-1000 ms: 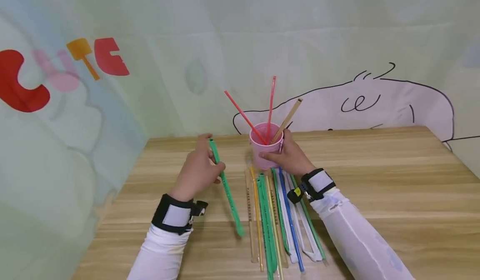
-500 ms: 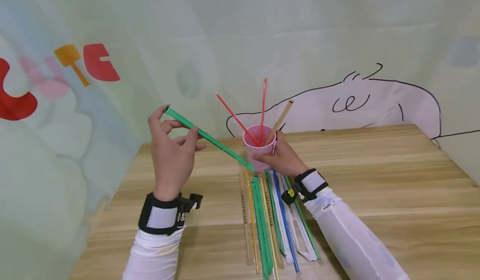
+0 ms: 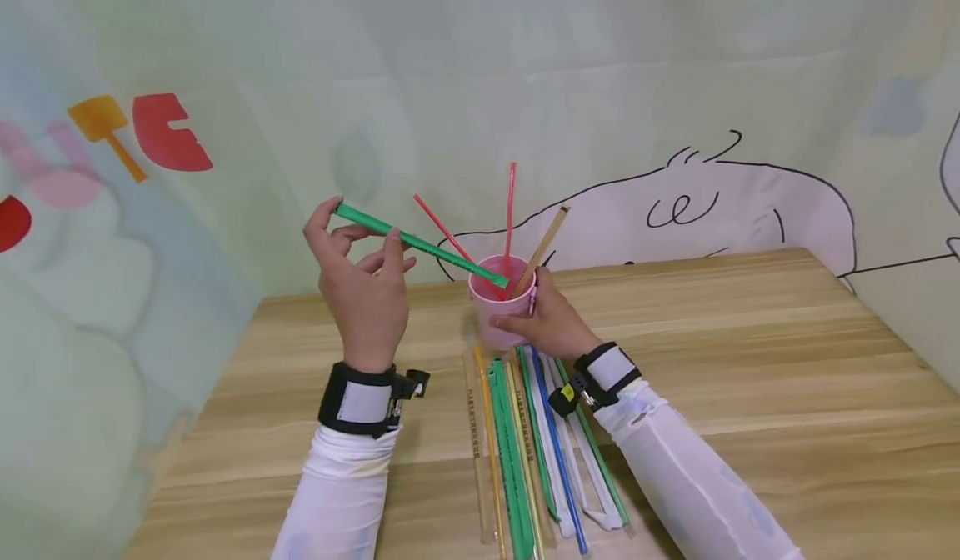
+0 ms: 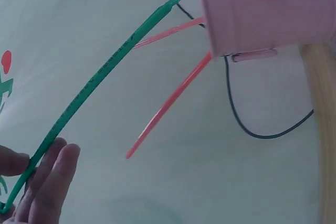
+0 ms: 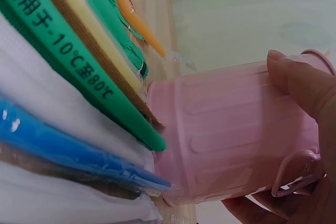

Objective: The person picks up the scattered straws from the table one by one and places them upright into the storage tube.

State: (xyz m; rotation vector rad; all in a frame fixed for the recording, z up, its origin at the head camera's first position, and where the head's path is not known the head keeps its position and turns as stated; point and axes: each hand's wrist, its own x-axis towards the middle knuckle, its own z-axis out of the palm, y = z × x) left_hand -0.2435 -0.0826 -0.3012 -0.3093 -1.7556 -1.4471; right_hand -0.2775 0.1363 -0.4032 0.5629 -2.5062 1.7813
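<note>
The left hand (image 3: 363, 293) pinches a long green paper-wrapped straw (image 3: 420, 245) between thumb and fingers. The straw slants down to the right, its lower tip over the mouth of a pink ribbed bucket (image 3: 495, 322); contact with the rim cannot be determined. The bucket stands upright near the far edge of the wood-grain table (image 3: 750, 335). The right hand (image 3: 558, 318) grips its right side, thumb across the front; the other fingers are partly hidden behind the wall. Two slender red straws (image 3: 511, 210) and one flat tan wrapped straw (image 3: 547, 239) lean outward from the bucket; their lower ends are concealed inside. A row of multicoloured wrapped straws (image 3: 510, 460) extends from the bucket's base toward the table's near edge, which is out of frame. Several straws overlap, preventing a reliable count.
</note>
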